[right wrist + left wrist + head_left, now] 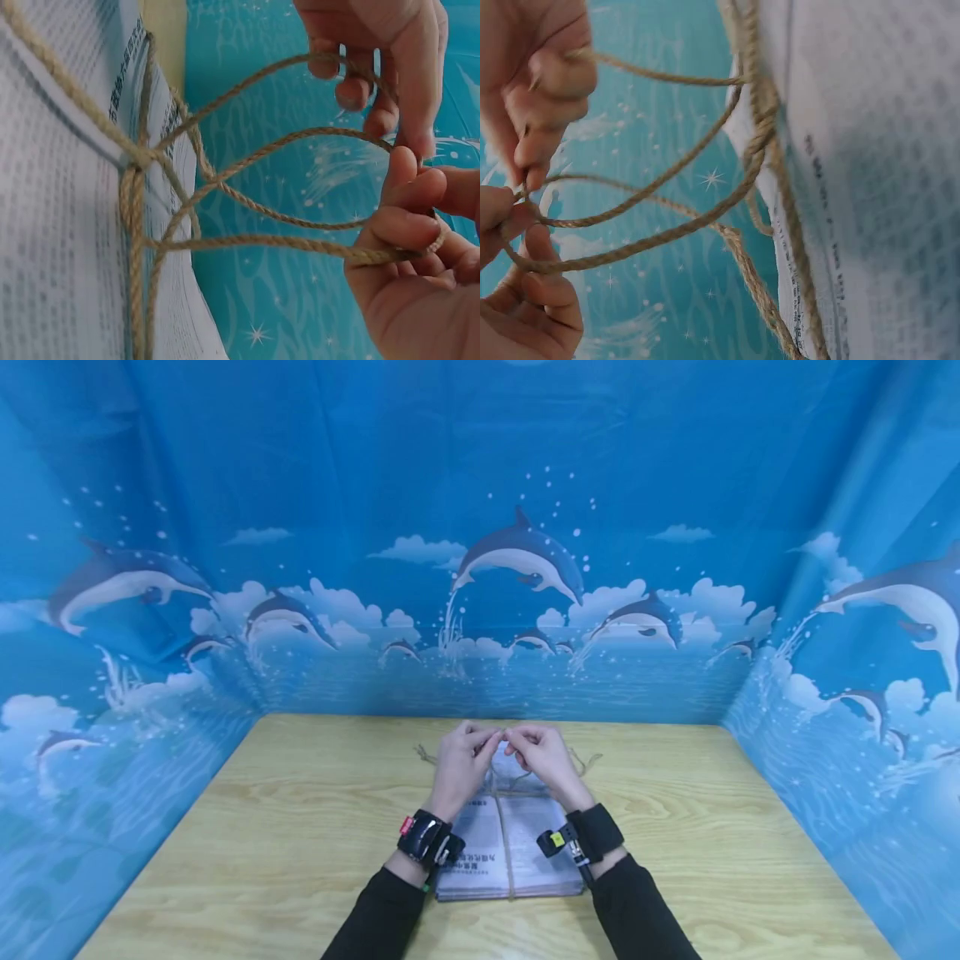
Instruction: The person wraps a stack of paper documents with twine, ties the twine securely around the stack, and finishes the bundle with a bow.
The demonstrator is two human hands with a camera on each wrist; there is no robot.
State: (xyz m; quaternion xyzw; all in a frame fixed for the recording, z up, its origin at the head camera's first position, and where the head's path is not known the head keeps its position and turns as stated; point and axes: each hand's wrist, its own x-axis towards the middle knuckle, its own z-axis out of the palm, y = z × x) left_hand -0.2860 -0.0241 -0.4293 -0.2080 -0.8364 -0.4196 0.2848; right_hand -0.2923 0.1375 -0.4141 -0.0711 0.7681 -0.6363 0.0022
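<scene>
A stack of newspapers (472, 847) lies on the table with brown twine (506, 839) crossed over its top. Both hands are raised over the stack's far end, their fingertips meeting. The left hand (459, 767) pinches the twine, and strands slope from its fingers down to the crossing in the right wrist view. Opposite it, the right hand (549, 760) also pinches twine; in its wrist view, a strand (300, 243) runs into its curled fingers. Loops of twine (652, 238) spread between hands and papers in the left wrist view. Fingers partly hide where the strands meet.
Frayed twine ends (425, 754) stick out beyond the left hand, with more on the right side. The wood-grain table (315, 827) extends to both sides. A blue dolphin-print curtain (360, 577) borders its back and sides. Each wrist wears a black strap with a camera.
</scene>
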